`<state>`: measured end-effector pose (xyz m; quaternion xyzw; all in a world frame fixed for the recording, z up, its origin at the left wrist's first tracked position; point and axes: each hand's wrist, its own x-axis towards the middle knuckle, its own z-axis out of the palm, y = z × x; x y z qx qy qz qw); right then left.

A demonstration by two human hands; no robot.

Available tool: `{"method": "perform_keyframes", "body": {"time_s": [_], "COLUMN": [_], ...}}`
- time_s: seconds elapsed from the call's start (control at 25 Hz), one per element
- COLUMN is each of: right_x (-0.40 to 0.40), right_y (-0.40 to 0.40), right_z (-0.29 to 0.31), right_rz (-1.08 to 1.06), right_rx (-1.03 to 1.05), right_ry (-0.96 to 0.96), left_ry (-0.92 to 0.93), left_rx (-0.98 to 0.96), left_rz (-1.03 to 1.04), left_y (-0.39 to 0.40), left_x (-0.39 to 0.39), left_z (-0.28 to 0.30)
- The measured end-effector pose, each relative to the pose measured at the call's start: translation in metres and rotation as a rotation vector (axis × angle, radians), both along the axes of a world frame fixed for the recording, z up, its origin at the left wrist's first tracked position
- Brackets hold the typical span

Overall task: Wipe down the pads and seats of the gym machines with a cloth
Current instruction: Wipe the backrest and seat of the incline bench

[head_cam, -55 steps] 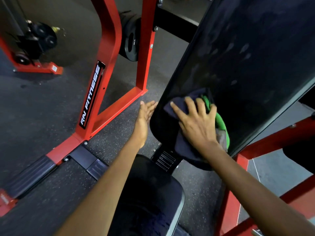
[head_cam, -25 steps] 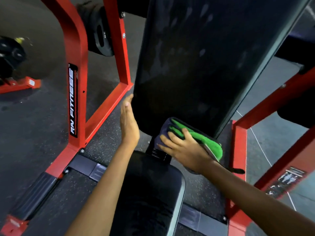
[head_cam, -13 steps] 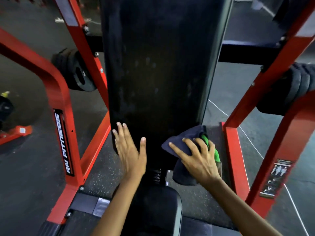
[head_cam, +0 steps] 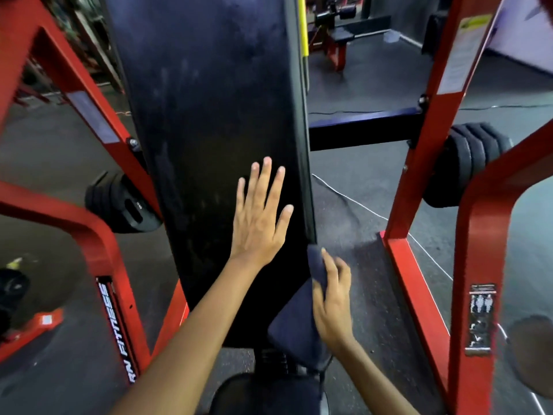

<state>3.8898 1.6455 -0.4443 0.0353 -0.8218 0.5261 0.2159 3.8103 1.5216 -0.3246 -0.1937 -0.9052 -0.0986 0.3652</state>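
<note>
A red frame (head_cam: 119, 283) stands left of the black back pad (head_cam: 209, 115). The left hand (head_cam: 258, 218) lies flat, fingers spread, on the pad's lower part. At its lower right edge, the right hand (head_cam: 332, 298) grasps the dark cloth (head_cam: 294, 322).

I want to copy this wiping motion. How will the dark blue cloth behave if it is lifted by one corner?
The dark blue cloth is probably floppy: it drapes in soft folds under the right hand. It likely weighs little. It would probably hang and unfold.
</note>
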Motion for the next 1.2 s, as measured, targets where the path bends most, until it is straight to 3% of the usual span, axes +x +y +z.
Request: {"method": "perform_keyframes", "body": {"time_s": [0.16,0.32,0.52,0.72,0.96,1.2], "right_x": [-0.038,-0.001,-0.068,-0.029,-0.096,-0.068], "right_y": [0.005,0.002,0.006,0.004,0.01,0.002], "right_z": [0.041,0.009,0.074,0.042,0.123,0.109], "right_rz": [-0.028,-0.016,-0.051,-0.03,0.009,-0.028], "right_rx": [-0.004,-0.021,-0.162,-0.132,-0.218,-0.304], "right_ry": [0.133,0.035,0.081,0.044,0.071,0.007], "left_ry": [0.097,0.142,0.136,0.121,0.151,0.117], "left_rx": [-0.034,-0.062,-0.05,-0.045,-0.036,0.014], "left_rz": [0.036,0.127,0.131,0.135,0.106,0.074], "left_y": [0.028,0.031,0.032,0.03,0.027,0.029], "left_x": [-0.035,-0.041,-0.04,-0.04,-0.045,-0.044], "left_z": [0.033,0.027,0.028,0.025,0.028,0.03]}}
